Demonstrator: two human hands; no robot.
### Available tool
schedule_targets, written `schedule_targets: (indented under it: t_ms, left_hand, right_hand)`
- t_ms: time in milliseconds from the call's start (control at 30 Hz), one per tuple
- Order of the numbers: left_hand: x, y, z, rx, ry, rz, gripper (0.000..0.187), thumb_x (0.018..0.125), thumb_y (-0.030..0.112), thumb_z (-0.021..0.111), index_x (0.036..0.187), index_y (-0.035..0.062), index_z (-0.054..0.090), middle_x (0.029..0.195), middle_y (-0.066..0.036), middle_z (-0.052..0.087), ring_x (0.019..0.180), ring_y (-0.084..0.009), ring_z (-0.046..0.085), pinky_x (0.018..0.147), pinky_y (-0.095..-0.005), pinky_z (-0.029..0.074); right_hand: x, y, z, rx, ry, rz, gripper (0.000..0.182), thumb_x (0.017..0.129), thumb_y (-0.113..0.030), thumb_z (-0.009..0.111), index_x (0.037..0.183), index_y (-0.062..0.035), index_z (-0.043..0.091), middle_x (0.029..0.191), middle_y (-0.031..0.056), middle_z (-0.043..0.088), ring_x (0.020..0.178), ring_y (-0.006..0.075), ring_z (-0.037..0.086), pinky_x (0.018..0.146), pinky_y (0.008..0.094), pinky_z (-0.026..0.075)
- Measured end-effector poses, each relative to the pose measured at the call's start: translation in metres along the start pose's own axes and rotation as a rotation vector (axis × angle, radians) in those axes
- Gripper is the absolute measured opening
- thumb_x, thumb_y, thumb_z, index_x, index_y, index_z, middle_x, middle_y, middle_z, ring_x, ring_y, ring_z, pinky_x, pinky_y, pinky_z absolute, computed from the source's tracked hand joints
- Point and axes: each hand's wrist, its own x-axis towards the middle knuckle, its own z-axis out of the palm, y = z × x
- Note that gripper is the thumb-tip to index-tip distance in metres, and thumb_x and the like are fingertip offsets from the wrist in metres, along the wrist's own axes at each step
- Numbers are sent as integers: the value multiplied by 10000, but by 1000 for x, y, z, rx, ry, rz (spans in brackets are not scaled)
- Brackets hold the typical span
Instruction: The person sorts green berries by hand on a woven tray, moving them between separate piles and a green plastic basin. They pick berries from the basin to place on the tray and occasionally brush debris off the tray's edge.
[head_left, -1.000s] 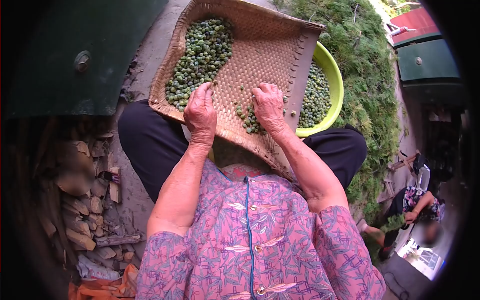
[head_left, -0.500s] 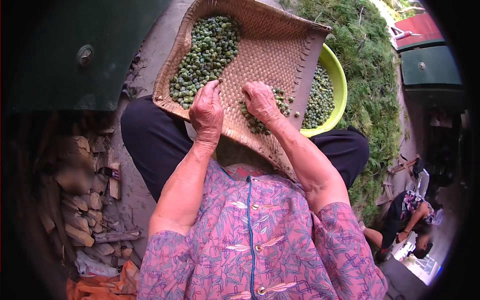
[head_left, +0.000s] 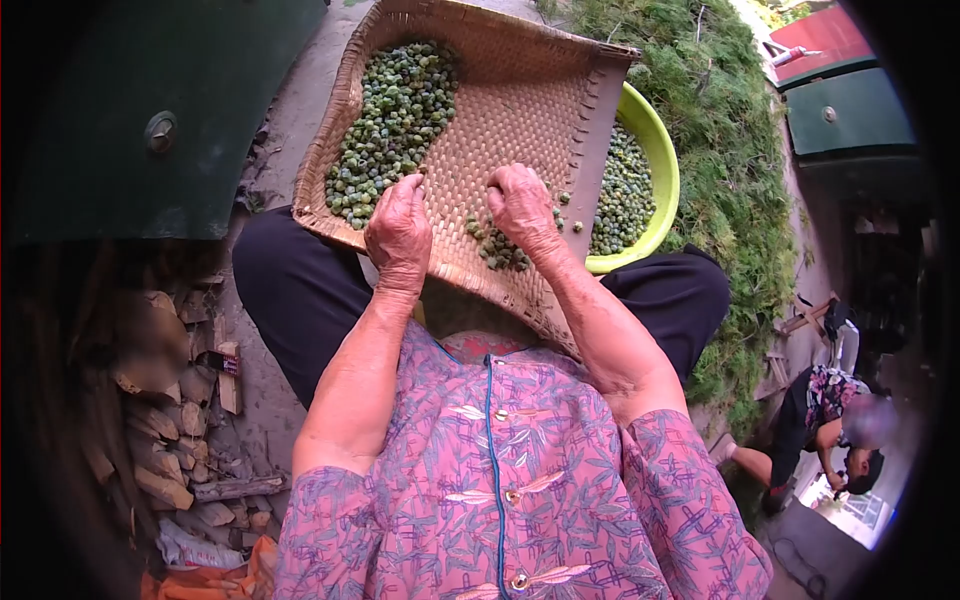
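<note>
A woven basket tray (head_left: 500, 130) lies tilted across my lap. Small green round fruits (head_left: 395, 115) are heaped along its left side. By the lower edge of that heap, my left hand (head_left: 398, 235) has its thumb and fingers pinched together; what they hold is too small to tell. My right hand (head_left: 522, 210) hovers over the right part of the tray with fingers curled in, their contents hidden. Below and beside it sits a smaller cluster of the fruits (head_left: 503, 252), partly covered by the hand.
A yellow-green basin (head_left: 660, 190) with more fruits stands under the tray's right edge. Cut greenery (head_left: 720, 130) covers the ground beyond. Split firewood (head_left: 165, 450) is stacked at left, below a dark green panel (head_left: 110, 110). Another person (head_left: 825, 430) bends over at far right.
The whole view has shifted slightly. Both hands stay near the same spots with fingers still closed. Fewer fruits show to the right of my right hand. The other person's head and arms have moved.
</note>
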Motion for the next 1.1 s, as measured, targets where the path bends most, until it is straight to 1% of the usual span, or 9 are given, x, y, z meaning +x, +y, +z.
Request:
schedule_targets:
  t_ms: [100, 233, 300, 333, 467, 567, 667, 800, 1100]
  left_hand:
    - [0, -1, 1, 8, -18, 8, 151, 833, 83, 626, 981, 95, 655, 907, -97, 670, 833, -288, 647, 699, -362, 514]
    - [0, -1, 1, 15, -43, 26, 143, 841, 98, 618, 978, 91, 656, 917, -94, 669, 840, -285, 645, 706, -362, 513]
    - [-1, 2, -1, 30, -70, 21, 135, 847, 111, 613, 974, 89, 656, 924, -94, 668, 836, -286, 644, 704, -363, 512]
    - [-1, 2, -1, 40, -83, 23, 135, 848, 114, 612, 973, 89, 655, 923, -94, 667, 833, -287, 644, 703, -365, 512]
    - [-2, 2, -1, 65, -129, 25, 123, 848, 119, 612, 961, 90, 652, 920, -95, 666, 829, -292, 642, 698, -372, 510]
    - [-3, -2, -1, 84, -150, 48, 117, 849, 123, 608, 954, 92, 649, 919, -95, 665, 829, -294, 639, 697, -377, 509]
    - [-4, -2, -1, 119, -178, 66, 114, 854, 133, 599, 951, 94, 644, 908, -96, 662, 827, -297, 635, 701, -386, 506]
    - [-3, 1, -1, 139, -207, 63, 116, 856, 142, 590, 951, 96, 637, 885, -95, 655, 823, -301, 627, 705, -401, 500]
    - [-3, 2, -4, 156, -248, 57, 130, 846, 141, 593, 959, 93, 636, 899, -96, 650, 844, -299, 623, 725, -398, 494]
  right_hand:
    - [-6, 37, -42, -11, 153, 120, 88, 770, -112, 580, 837, -77, 625, 849, 131, 578, 869, 316, 559, 790, 429, 453]
    - [-23, 95, -96, -353, 261, 327, 185, 734, -69, 597, 911, -91, 646, 934, 117, 589, 930, 306, 548, 830, 417, 444]
    - [-30, 104, -112, -396, 330, 309, 263, 712, -42, 604, 960, -108, 659, 984, 114, 590, 955, 298, 542, 850, 411, 439]
    - [-32, 108, -113, -341, 305, 313, 304, 709, -34, 607, 995, -118, 663, 981, 116, 591, 954, 300, 540, 857, 411, 435]
    - [-43, 95, -93, 59, 114, 285, 107, 738, -118, 670, 834, -72, 680, 807, 148, 626, 793, 315, 624, 748, 394, 492]
    - [-54, 85, -77, -64, -175, 284, 149, 743, -137, 678, 884, -87, 670, 904, 153, 609, 889, 334, 609, 784, 417, 490]
    - [-57, 85, -67, -127, -282, 294, 156, 750, -135, 666, 895, -80, 649, 941, 161, 589, 911, 346, 596, 796, 427, 489]
    - [-45, 90, -56, -74, -46, 275, 182, 781, -129, 620, 958, -85, 626, 930, 156, 557, 928, 341, 583, 793, 429, 489]
    - [-35, 86, -43, -192, 34, 200, 233, 771, -107, 630, 1003, -86, 625, 923, 143, 550, 888, 327, 588, 770, 416, 479]
